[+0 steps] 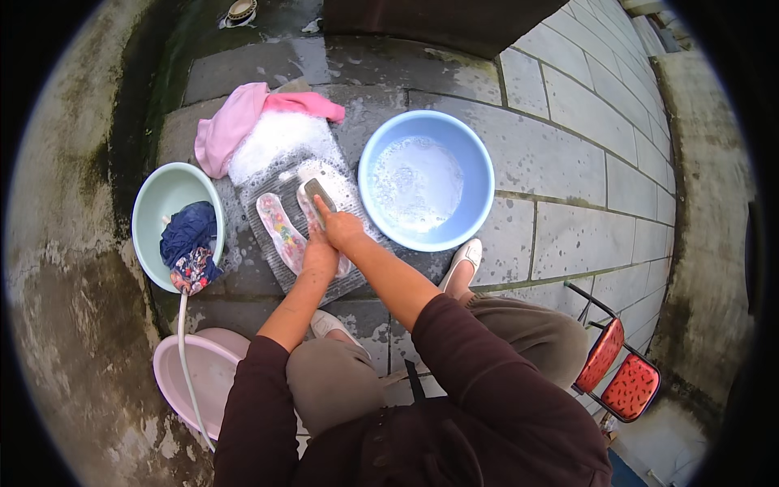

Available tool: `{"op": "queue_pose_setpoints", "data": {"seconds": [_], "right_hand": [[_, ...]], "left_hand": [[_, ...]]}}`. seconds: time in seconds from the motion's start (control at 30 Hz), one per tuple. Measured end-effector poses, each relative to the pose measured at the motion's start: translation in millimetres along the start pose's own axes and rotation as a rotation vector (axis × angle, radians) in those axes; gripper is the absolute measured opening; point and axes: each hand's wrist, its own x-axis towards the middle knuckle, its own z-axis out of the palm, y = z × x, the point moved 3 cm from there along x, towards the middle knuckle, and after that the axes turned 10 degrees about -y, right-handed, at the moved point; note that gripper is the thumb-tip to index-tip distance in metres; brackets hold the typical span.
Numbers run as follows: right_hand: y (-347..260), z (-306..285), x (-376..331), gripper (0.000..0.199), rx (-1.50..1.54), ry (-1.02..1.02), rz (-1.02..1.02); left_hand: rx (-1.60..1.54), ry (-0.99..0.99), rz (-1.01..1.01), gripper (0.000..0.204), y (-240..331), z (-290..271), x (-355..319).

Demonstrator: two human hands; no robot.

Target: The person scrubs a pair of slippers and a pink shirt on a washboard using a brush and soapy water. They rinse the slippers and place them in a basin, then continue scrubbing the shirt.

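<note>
Two floral shoe insoles lie side by side on a dark ribbed washing slab (268, 258). The left insole (280, 230) lies flat, with no hand on it. On the right insole (309, 213), soapy at its far end, my right hand (344, 230) presses a grey-brown scrub brush (320, 195), one finger stretched along its back. My left hand (320, 253) is closed on the middle part of that same insole, close against my right hand; its fingertips are partly hidden. White suds (280, 140) cover the far part of the slab.
A blue basin (479, 195) of soapy water stands right of the slab. On the left are a pale green basin (146, 219) with dark blue cloth (191, 234), a hose (183, 341) and a pink basin (166, 365). Pink cloth (230, 130) lies beyond; a red folding chair (631, 388) stands right.
</note>
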Motion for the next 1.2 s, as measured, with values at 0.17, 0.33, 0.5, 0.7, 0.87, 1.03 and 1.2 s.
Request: {"op": "queue_pose_setpoints", "data": {"seconds": [0.17, 0.33, 0.5, 0.7, 0.87, 1.03, 1.2], "right_hand": [[8, 0, 2, 0.067, -0.018, 0.043, 0.001], [4, 2, 1, 0.066, -0.026, 0.056, -0.028], [43, 40, -18, 0.071, -0.005, 0.159, -0.095], [41, 47, -28, 0.068, -0.081, 0.106, -0.081], [-4, -22, 25, 0.07, -0.104, 0.172, -0.084], [43, 39, -33, 0.072, -0.112, 0.032, -0.059], [49, 23, -4, 0.066, -0.175, 0.203, -0.086]], "left_hand": [[-0.003, 0.03, 0.027, 0.103, 7, -4, -3], [0.01, 0.073, 0.05, 0.1, 4, -5, -7], [-0.091, 0.114, 0.007, 0.089, 4, -3, -10], [-0.197, 0.109, -0.031, 0.081, 4, -7, -12], [-0.242, 0.202, -0.059, 0.088, -7, 18, 10], [0.181, -0.01, 0.052, 0.052, -2, -18, -33], [0.18, -0.01, 0.107, 0.05, 16, -23, -14]]}}
